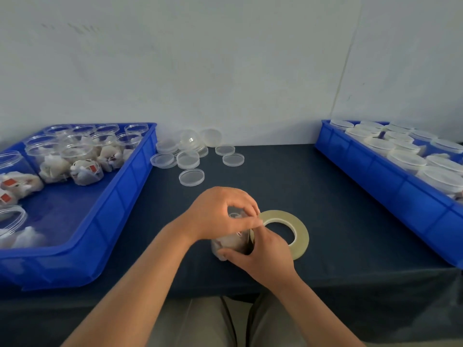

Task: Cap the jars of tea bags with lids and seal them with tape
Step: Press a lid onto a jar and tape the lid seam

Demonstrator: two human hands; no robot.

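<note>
A clear jar of tea bags [231, 244] stands on the dark table near its front edge, mostly hidden by both hands. My left hand [220, 212] covers its top, fingers curled over the lid. My right hand [263, 254] wraps the jar's lower right side, thumb across the front. A strip of pale tape seems to run along the jar's right side under my fingers. The flat roll of pale tape [298, 231] lies on the table just right of the jar, touching my right hand.
Left blue bin [120, 196] holds several open jars of tea bags [85, 169]. Right blue bin [390, 176] holds several capped jars [406, 160]. Loose clear lids [191, 177] lie at the table's back centre near the wall.
</note>
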